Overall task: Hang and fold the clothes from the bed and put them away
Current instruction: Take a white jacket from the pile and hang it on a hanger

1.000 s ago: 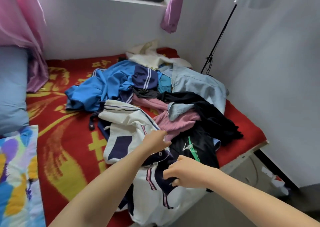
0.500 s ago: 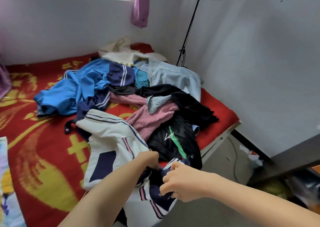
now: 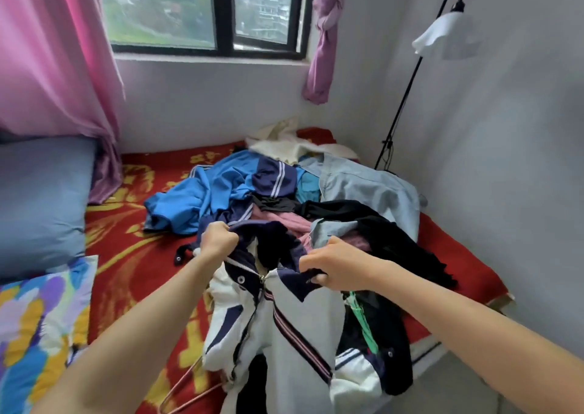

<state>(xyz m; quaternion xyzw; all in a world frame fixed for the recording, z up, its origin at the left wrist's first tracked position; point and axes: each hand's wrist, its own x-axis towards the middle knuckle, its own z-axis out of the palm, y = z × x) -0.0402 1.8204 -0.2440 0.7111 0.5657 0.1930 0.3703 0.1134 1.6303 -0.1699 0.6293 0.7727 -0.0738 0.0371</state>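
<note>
Head view. The left hand (image 3: 218, 240) is closed in a fist round the navy collar of a white and navy jacket (image 3: 294, 334). The right hand (image 3: 335, 268) grips the other side of the collar with curled fingers. The jacket hangs between the two hands with its front toward the camera and the zip joined just below the collar. Its lower part drapes over the near edge of the bed (image 3: 132, 255), which is covered in red and yellow cloth. Behind the jacket lies the pile of clothes (image 3: 316, 211): a blue top (image 3: 205, 192) on the left, a pale denim shirt (image 3: 363, 186) on the right, a black garment (image 3: 395, 240) in front of it and a pink one (image 3: 278, 221) in the middle. A pink wire hanger (image 3: 186, 391) lies on the bed beside the jacket's hem. A blue pillow (image 3: 41, 199) and a flowered pillow (image 3: 38, 319) lie at the left. A floor lamp (image 3: 442, 31) stands in the corner, to the right of the window (image 3: 205, 12).
</note>
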